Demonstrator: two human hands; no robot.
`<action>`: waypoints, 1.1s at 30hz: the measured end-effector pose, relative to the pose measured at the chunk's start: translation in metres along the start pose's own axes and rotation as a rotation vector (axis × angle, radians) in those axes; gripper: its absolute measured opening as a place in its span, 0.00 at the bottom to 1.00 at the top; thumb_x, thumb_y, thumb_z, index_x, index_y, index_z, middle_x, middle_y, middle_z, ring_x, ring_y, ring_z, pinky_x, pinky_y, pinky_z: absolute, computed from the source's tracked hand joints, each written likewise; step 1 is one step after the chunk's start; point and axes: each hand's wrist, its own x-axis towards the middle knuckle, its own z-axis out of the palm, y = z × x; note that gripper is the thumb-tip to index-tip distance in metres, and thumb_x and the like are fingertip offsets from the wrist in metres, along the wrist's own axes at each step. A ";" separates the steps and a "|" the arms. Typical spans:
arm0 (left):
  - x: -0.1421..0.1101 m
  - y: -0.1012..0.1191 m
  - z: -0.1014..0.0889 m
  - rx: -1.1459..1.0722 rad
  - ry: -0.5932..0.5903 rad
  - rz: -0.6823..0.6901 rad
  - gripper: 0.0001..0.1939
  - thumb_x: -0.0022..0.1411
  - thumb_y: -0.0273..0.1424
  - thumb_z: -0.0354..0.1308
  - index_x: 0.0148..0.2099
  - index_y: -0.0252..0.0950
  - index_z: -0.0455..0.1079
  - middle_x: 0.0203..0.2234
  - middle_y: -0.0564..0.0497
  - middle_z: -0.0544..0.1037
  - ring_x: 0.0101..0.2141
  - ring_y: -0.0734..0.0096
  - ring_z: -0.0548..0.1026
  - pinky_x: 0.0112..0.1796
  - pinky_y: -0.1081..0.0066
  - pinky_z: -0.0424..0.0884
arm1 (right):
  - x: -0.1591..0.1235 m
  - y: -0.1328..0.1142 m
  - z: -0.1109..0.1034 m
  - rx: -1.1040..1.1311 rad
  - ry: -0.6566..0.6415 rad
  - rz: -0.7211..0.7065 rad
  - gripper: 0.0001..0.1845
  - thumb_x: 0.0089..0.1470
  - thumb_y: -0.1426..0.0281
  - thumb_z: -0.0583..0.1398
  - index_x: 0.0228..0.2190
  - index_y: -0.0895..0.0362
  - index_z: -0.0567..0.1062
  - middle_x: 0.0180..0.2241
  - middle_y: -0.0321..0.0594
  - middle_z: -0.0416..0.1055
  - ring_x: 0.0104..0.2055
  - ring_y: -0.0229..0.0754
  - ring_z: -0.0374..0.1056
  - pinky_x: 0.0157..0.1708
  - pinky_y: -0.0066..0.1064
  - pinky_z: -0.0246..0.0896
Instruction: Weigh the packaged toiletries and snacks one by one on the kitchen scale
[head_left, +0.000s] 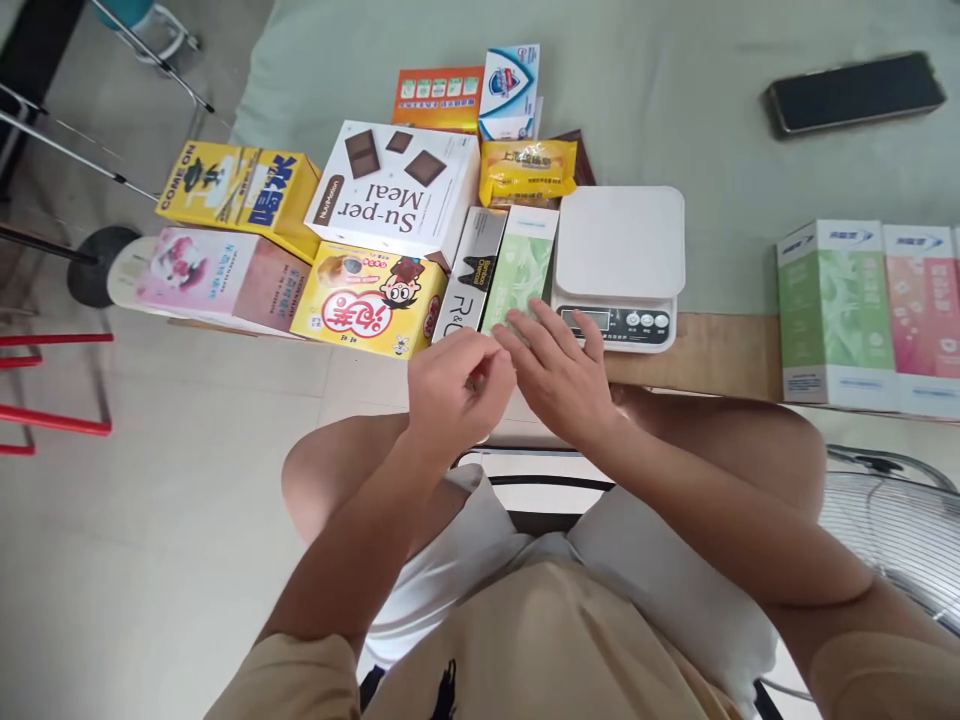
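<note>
The left hand (457, 390) is hanging at the near edge of the table (724, 355), its fingers clenching into a loose fist, and I cannot tell whether anything is hiding inside it. The right hand (562, 375) is hovering close beside it with the back of the hand facing up, its fingers released and spreading over the near end of a green-and-white box (529, 250) and the near left corner of a white kitchen scale (621, 240) (whether the fingertips are touching either one is unclear). That box is lying lengthwise just left of the scale, and a grey-and-black box (474, 260) marked "Bamboo Charcoal" is lying along its other side. A yellow packet (529, 170) is resting at its far end. Farther left, a white "Su-per Meal" box (397, 185) is lying behind a yellow cartoon box (367, 300), while a yellow "COME ON" box (232, 195) and a pink-and-white box (214, 268) are filling the left end. An orange box (439, 95) and a blue-and-white box (510, 85) are sitting at the back. Over on the right, a black phone (855, 93) is lying on the pale green cloth (720, 110), and a green carton (836, 310) and a pink carton (926, 310) are standing side by side.
</note>
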 end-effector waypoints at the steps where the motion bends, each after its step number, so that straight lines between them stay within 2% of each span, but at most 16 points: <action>1: 0.001 0.000 -0.001 -0.006 0.013 0.002 0.12 0.64 0.22 0.57 0.28 0.37 0.65 0.18 0.58 0.67 0.21 0.78 0.64 0.24 0.74 0.62 | -0.002 0.002 0.001 0.014 0.003 -0.009 0.21 0.70 0.72 0.57 0.60 0.47 0.74 0.59 0.39 0.79 0.67 0.46 0.71 0.70 0.41 0.48; 5: 0.009 0.007 -0.002 -0.074 0.092 -0.003 0.13 0.64 0.21 0.56 0.28 0.38 0.63 0.18 0.59 0.66 0.21 0.79 0.63 0.23 0.74 0.60 | -0.007 0.010 -0.002 0.044 -0.004 -0.091 0.21 0.69 0.73 0.58 0.59 0.45 0.76 0.58 0.36 0.81 0.65 0.41 0.73 0.63 0.35 0.57; 9: 0.013 0.007 0.001 -0.111 0.118 -0.098 0.12 0.68 0.23 0.56 0.31 0.40 0.66 0.23 0.56 0.72 0.25 0.74 0.70 0.28 0.69 0.67 | -0.008 0.014 -0.011 0.143 0.043 -0.133 0.21 0.68 0.74 0.59 0.58 0.46 0.78 0.60 0.39 0.79 0.68 0.44 0.71 0.62 0.35 0.64; 11: 0.012 0.003 0.003 -0.131 0.138 -0.148 0.10 0.71 0.27 0.55 0.34 0.42 0.69 0.27 0.53 0.76 0.30 0.69 0.74 0.33 0.65 0.71 | -0.007 0.015 -0.017 0.260 0.111 -0.139 0.19 0.68 0.74 0.59 0.56 0.49 0.79 0.58 0.42 0.80 0.68 0.46 0.71 0.62 0.37 0.70; 14: 0.008 -0.003 0.007 -0.178 0.223 -0.115 0.08 0.74 0.35 0.56 0.39 0.44 0.72 0.33 0.50 0.77 0.37 0.64 0.76 0.41 0.61 0.74 | -0.007 0.019 -0.029 0.347 0.229 -0.123 0.16 0.67 0.73 0.59 0.51 0.49 0.81 0.53 0.40 0.83 0.63 0.45 0.76 0.61 0.41 0.77; 17: 0.005 -0.002 0.012 -0.212 0.260 -0.130 0.13 0.73 0.47 0.57 0.45 0.44 0.74 0.41 0.47 0.77 0.43 0.61 0.76 0.44 0.60 0.76 | -0.010 0.030 -0.041 0.360 0.302 -0.126 0.14 0.66 0.71 0.61 0.48 0.45 0.82 0.49 0.36 0.85 0.58 0.46 0.79 0.56 0.44 0.82; 20: 0.004 0.005 0.024 -0.276 0.132 -0.168 0.23 0.72 0.54 0.53 0.55 0.44 0.73 0.48 0.44 0.77 0.47 0.59 0.78 0.44 0.59 0.78 | -0.012 0.048 -0.049 0.294 0.346 -0.067 0.11 0.66 0.67 0.63 0.46 0.41 0.83 0.46 0.33 0.85 0.56 0.47 0.80 0.55 0.46 0.81; 24: 0.011 0.016 0.051 -0.317 -0.103 -0.067 0.27 0.76 0.51 0.46 0.63 0.40 0.70 0.57 0.40 0.78 0.58 0.53 0.77 0.58 0.54 0.75 | -0.008 0.078 -0.045 0.096 0.385 0.102 0.13 0.68 0.67 0.59 0.44 0.45 0.84 0.47 0.36 0.85 0.54 0.47 0.81 0.54 0.43 0.78; 28: 0.020 0.021 0.075 -0.316 -0.168 -0.097 0.28 0.78 0.50 0.44 0.67 0.38 0.65 0.62 0.38 0.75 0.62 0.54 0.75 0.61 0.55 0.73 | -0.002 0.100 -0.041 0.045 0.424 0.087 0.19 0.67 0.75 0.54 0.45 0.47 0.83 0.49 0.36 0.85 0.55 0.44 0.81 0.50 0.38 0.75; 31: 0.024 0.021 0.081 -0.280 -0.184 -0.129 0.30 0.77 0.53 0.43 0.66 0.37 0.66 0.59 0.38 0.76 0.60 0.54 0.76 0.60 0.56 0.73 | -0.005 0.108 -0.046 0.038 0.310 0.103 0.21 0.63 0.78 0.54 0.48 0.47 0.81 0.54 0.38 0.83 0.58 0.45 0.79 0.50 0.38 0.71; 33: 0.024 0.019 0.081 -0.250 -0.206 -0.162 0.31 0.77 0.55 0.42 0.65 0.37 0.67 0.59 0.38 0.76 0.60 0.54 0.76 0.60 0.56 0.73 | -0.011 0.112 -0.052 0.083 0.186 0.112 0.23 0.61 0.74 0.57 0.54 0.48 0.78 0.60 0.42 0.79 0.62 0.50 0.76 0.55 0.43 0.69</action>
